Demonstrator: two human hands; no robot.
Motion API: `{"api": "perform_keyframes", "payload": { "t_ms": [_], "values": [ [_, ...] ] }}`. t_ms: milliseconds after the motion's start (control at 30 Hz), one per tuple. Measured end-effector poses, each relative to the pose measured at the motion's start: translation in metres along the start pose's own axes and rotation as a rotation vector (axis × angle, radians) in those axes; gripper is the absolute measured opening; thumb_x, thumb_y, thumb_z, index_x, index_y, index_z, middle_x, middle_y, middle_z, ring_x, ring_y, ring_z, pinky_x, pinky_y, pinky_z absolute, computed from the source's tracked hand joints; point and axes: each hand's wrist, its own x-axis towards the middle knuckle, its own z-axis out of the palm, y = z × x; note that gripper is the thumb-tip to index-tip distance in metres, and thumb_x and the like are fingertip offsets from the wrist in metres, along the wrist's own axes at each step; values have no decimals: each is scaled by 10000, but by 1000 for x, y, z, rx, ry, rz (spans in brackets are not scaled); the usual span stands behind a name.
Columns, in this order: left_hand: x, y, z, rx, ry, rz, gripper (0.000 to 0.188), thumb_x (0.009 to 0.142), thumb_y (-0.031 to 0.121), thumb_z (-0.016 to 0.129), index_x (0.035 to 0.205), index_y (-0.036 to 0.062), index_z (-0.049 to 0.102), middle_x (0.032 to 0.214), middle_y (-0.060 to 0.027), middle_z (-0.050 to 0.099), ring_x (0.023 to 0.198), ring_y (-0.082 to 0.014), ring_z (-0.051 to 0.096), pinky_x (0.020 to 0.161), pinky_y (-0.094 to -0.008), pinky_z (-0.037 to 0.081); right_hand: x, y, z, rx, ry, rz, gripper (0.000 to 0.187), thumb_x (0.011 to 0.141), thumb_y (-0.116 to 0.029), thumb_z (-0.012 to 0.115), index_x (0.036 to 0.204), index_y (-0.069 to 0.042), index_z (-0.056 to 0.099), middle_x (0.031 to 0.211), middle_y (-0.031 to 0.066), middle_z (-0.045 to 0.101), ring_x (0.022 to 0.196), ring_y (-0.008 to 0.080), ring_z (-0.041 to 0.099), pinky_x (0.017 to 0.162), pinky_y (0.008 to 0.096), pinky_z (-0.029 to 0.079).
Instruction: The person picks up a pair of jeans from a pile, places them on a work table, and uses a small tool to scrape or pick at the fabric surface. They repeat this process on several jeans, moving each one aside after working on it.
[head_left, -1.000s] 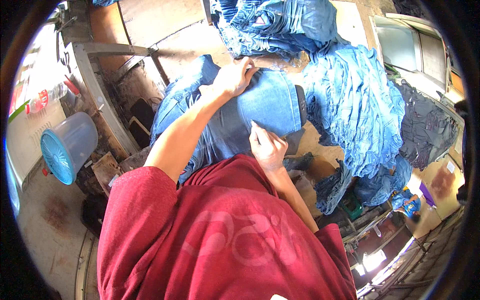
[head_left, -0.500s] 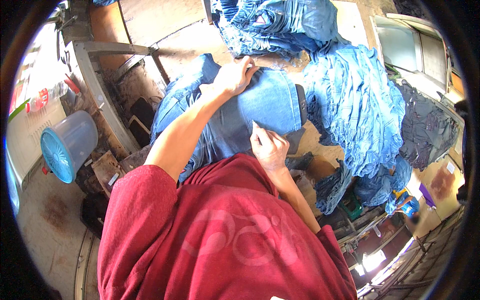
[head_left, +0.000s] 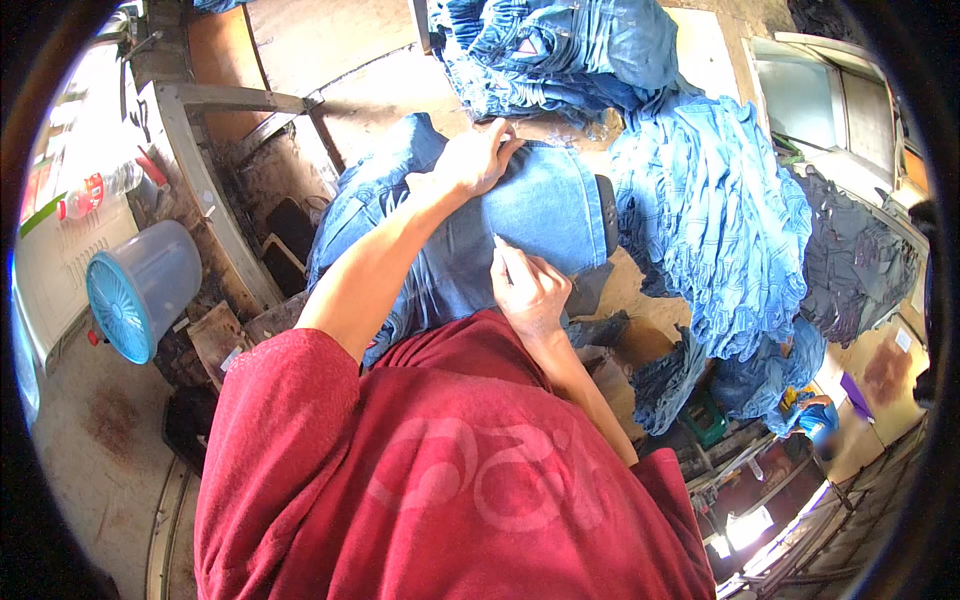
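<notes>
Blue denim garment point(head_left: 540, 195), one: spread at centre, dark piece point(head_left: 607, 215) projecting right. Left hand point(head_left: 480, 160): half-curled at the garment's far edge; grip cannot be told. Right hand point(head_left: 532, 292): fingertips pinched together, near side; contents indistinct. Denim pile point(head_left: 715, 215): right.

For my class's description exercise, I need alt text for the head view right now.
The left hand is at the far edge of a blue denim garment, the right hand over its near part; denim heaps lie beyond it and to its right.
</notes>
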Motion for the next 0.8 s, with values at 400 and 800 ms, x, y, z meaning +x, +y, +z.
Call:
{"api": "perform_keyframes", "payload": {
  "t_ms": [400,800],
  "values": [
    [1,0,0,-14,-27,-14,282,1037,365,648,1148,107,648,1041,-215,757,964,-434,728,835,-525,567,-40,7,-4,-34,-3,-28,155,853,-57,800,1006,-85,798,791,50,759,652,205,719,604,324,561],
    [-1,13,-23,140,-83,14,362,1015,419,669,1125,74,664,1031,-194,748,950,-407,728,832,-484,568,-58,9,-34,75,-23,146,244,929,-74,750,1174,-83,748,930,44,793,842,240,743,799,365,573]
  ]
}}
